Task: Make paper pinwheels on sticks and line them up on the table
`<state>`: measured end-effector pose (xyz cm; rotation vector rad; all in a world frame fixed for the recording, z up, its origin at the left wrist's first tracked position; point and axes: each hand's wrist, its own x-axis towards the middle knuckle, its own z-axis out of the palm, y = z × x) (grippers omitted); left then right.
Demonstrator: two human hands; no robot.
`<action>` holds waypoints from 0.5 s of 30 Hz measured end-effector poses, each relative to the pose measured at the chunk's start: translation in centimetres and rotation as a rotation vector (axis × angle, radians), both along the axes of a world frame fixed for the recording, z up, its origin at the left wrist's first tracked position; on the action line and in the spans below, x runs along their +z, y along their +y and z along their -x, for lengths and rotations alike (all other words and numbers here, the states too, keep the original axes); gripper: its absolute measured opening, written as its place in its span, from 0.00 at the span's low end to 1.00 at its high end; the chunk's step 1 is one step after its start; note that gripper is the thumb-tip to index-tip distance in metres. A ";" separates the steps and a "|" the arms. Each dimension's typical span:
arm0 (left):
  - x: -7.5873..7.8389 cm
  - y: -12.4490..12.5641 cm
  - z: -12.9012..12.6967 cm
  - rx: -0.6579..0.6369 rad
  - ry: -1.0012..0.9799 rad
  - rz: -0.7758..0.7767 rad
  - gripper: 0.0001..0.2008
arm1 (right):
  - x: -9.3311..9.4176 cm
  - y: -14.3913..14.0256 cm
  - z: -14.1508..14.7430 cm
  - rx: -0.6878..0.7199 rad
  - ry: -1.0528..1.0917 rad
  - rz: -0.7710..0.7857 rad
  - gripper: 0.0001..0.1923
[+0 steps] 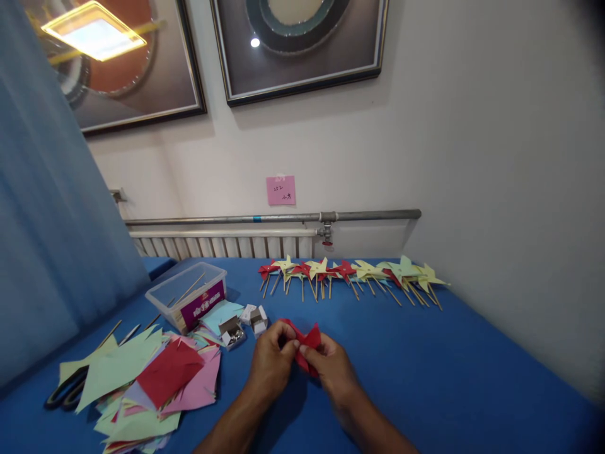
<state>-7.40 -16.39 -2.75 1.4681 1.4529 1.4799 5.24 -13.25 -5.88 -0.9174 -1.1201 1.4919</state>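
Note:
A red paper pinwheel [311, 338], partly folded and without a visible stick, is held between both hands above the blue table. My left hand [274, 353] pinches its left side, thumb pressed near the middle. My right hand [333, 364] grips the right side, with its thumb close to the left one. The fingertips hide the pinwheel's centre, so I cannot tell whether a pin is there. Just beyond my left hand stand small open boxes; the nearer box [232, 333] contains shiny metal bits, and another box [258, 320] is beside it.
Cut coloured paper [127, 372] lies heaped at the left, with black-handled scissors [70, 386] partly under it. Behind is a clear plastic bin [186, 287] holding sticks. A row of finished pinwheels [347, 270] lines the table's back edge. A blue curtain [42, 208] hangs at left.

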 end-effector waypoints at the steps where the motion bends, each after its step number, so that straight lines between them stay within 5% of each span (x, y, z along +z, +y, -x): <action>1: 0.0 0.0 -0.1 0.000 -0.017 0.001 0.03 | 0.0 -0.1 0.0 0.003 0.026 0.024 0.15; 15: -0.8 1.0 0.3 -0.019 -0.355 0.148 0.09 | 0.1 0.7 -0.6 -0.017 -0.040 0.068 0.15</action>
